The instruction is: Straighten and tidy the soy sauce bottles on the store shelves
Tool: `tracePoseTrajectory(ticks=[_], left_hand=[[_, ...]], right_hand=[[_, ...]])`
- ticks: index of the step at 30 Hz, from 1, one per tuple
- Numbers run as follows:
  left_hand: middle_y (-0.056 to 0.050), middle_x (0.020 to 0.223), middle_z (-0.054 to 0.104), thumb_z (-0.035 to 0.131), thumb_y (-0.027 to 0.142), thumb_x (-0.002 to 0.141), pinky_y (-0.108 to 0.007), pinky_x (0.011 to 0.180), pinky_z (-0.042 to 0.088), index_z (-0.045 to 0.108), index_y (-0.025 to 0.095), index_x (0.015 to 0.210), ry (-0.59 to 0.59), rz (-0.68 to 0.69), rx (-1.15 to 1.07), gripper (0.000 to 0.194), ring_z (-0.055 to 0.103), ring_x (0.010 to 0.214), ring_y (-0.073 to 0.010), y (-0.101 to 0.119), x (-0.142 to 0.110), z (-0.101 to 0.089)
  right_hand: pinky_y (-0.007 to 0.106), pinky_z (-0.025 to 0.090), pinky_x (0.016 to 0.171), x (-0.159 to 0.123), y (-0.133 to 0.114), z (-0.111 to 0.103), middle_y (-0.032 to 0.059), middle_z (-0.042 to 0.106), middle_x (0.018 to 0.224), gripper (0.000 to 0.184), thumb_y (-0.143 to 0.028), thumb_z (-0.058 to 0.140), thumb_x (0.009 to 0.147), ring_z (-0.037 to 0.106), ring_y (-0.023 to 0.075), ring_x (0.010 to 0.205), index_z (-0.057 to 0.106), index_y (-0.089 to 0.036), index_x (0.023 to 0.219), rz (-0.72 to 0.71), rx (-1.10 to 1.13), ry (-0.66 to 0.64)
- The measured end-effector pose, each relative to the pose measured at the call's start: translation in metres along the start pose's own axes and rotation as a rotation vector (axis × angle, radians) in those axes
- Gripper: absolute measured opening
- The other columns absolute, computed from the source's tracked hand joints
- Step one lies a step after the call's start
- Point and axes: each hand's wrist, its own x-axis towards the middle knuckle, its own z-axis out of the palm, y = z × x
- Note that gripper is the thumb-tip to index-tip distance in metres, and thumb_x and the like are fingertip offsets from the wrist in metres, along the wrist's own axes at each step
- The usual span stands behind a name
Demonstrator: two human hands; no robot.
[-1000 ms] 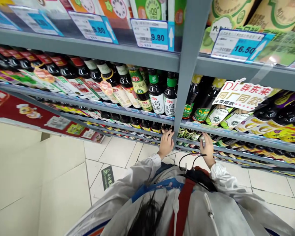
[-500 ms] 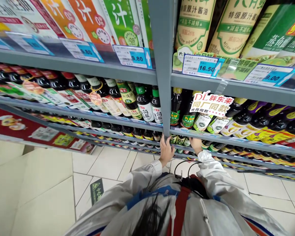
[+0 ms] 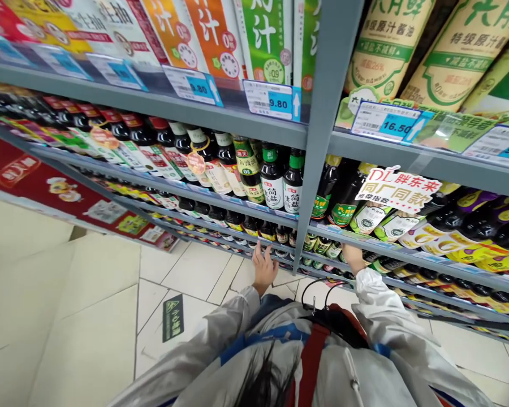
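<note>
My left hand (image 3: 264, 268) is held in front of a low shelf, left of the grey upright post (image 3: 316, 133). Its fingers are spread, their tips near dark sauce bottles (image 3: 250, 225), and nothing is in it. To the right of the post, my right hand (image 3: 353, 258) reaches in under a shelf edge (image 3: 379, 244). The shelf edge hides its fingers, beside small green-labelled bottles (image 3: 322, 245). What it touches there, if anything, I cannot make out.
Soy sauce bottles (image 3: 272, 185) and cartons (image 3: 266, 42) fill the upper shelves, with price tags (image 3: 270, 99) along the edges. A cardboard sign (image 3: 398, 189) juts out at right. A red display panel (image 3: 63, 189) is at left. Pale tiles (image 3: 197, 265) cover the floor.
My left hand has come off the post and shifted left along the shelf. My right hand remains under the shelf edge. The view has swung left, so the shelves appear farther right.
</note>
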Motion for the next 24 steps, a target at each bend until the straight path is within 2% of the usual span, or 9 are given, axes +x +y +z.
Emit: tracePoseTrajectory(ticks=[6, 8, 10, 11, 13, 15, 17, 20, 24], left_hand=[[-0.03, 0.166, 0.012, 0.052, 0.022, 0.092, -0.063, 0.116, 0.03, 0.051, 0.005, 0.14, 0.015, -0.058, 0.011, 0.051, 0.02, 0.152, -0.0461, -0.026, 0.002, -0.01], [-0.029, 0.165, 0.014, 0.053, 0.021, 0.091, -0.063, 0.115, 0.031, 0.05, 0.006, 0.141, 0.013, -0.056, 0.014, 0.052, 0.023, 0.15, -0.0463, -0.037, 0.009, -0.014], [-0.028, 0.161, 0.027, 0.055, 0.019, 0.09, -0.061, 0.114, 0.034, 0.051, 0.007, 0.139, -0.019, -0.03, -0.015, 0.051, 0.031, 0.146, -0.0437, -0.051, 0.022, -0.017], [-0.026, 0.155, 0.038, 0.055, 0.017, 0.089, -0.059, 0.114, 0.036, 0.054, 0.008, 0.135, -0.055, -0.003, -0.045, 0.047, 0.037, 0.142, -0.0411, -0.058, 0.029, -0.019], [-0.019, 0.136, 0.058, 0.054, 0.013, 0.087, -0.056, 0.114, 0.039, 0.064, 0.014, 0.119, -0.145, 0.06, -0.112, 0.033, 0.046, 0.134, -0.0354, -0.074, 0.044, -0.02], [-0.013, 0.12, 0.066, 0.053, 0.01, 0.087, -0.053, 0.114, 0.041, 0.068, 0.018, 0.1, -0.213, 0.115, -0.16, 0.022, 0.049, 0.129, -0.0323, -0.089, 0.059, -0.022], [-0.012, 0.117, 0.067, 0.053, 0.009, 0.087, -0.052, 0.113, 0.043, 0.069, 0.019, 0.092, -0.25, 0.167, -0.185, 0.02, 0.049, 0.127, -0.0311, -0.104, 0.071, -0.027], [-0.01, 0.123, 0.066, 0.053, 0.008, 0.088, -0.051, 0.114, 0.044, 0.071, 0.019, 0.096, -0.312, 0.281, -0.216, 0.023, 0.047, 0.129, -0.0289, -0.134, 0.087, -0.044], [-0.009, 0.129, 0.064, 0.05, 0.009, 0.09, -0.051, 0.116, 0.043, 0.072, 0.021, 0.102, -0.381, 0.4, -0.207, 0.027, 0.046, 0.133, -0.0275, -0.193, 0.111, -0.08]], right_hand=[[0.044, 0.052, 0.099, -0.014, -0.009, -0.009, 0.0236, 0.071, 0.117, 0.044, -0.036, 0.045, 0.105, 0.069, 0.0346, 0.113, 0.06, -0.009, 0.136, 0.113, 0.017, -0.041], [0.046, 0.052, 0.1, -0.036, -0.011, -0.014, 0.0294, 0.066, 0.125, 0.058, -0.044, 0.055, 0.1, 0.066, 0.0387, 0.118, 0.054, -0.002, 0.14, 0.176, 0.085, -0.072], [0.049, 0.051, 0.103, -0.065, -0.022, -0.022, 0.0327, 0.054, 0.142, 0.081, -0.051, 0.064, 0.094, 0.06, 0.0405, 0.127, 0.039, 0.0, 0.152, 0.183, 0.26, -0.117], [0.05, 0.051, 0.104, -0.079, -0.032, -0.026, 0.0307, 0.047, 0.15, 0.089, -0.055, 0.065, 0.093, 0.058, 0.0393, 0.132, 0.031, -0.005, 0.158, 0.131, 0.385, -0.149], [0.047, 0.051, 0.107, -0.1, -0.063, -0.034, 0.0209, 0.039, 0.161, 0.088, -0.06, 0.058, 0.096, 0.053, 0.0328, 0.138, 0.022, -0.018, 0.164, -0.061, 0.67, -0.207], [0.043, 0.051, 0.108, -0.106, -0.101, -0.038, 0.0126, 0.037, 0.164, 0.076, -0.058, 0.05, 0.101, 0.05, 0.0266, 0.142, 0.021, -0.028, 0.165, -0.235, 0.865, -0.22], [0.043, 0.052, 0.108, -0.095, -0.141, -0.035, 0.011, 0.04, 0.162, 0.071, -0.057, 0.05, 0.101, 0.05, 0.0254, 0.142, 0.027, -0.029, 0.163, -0.303, 0.89, -0.173], [0.046, 0.053, 0.105, -0.063, -0.191, -0.021, 0.0167, 0.054, 0.149, 0.069, -0.058, 0.055, 0.097, 0.057, 0.0296, 0.132, 0.045, -0.02, 0.153, -0.265, 0.739, -0.008], [0.048, 0.051, 0.1, -0.034, -0.241, -0.003, 0.0186, 0.07, 0.111, 0.042, -0.046, 0.046, 0.1, 0.062, 0.0325, 0.109, 0.067, -0.013, 0.117, -0.064, 0.455, 0.26]])
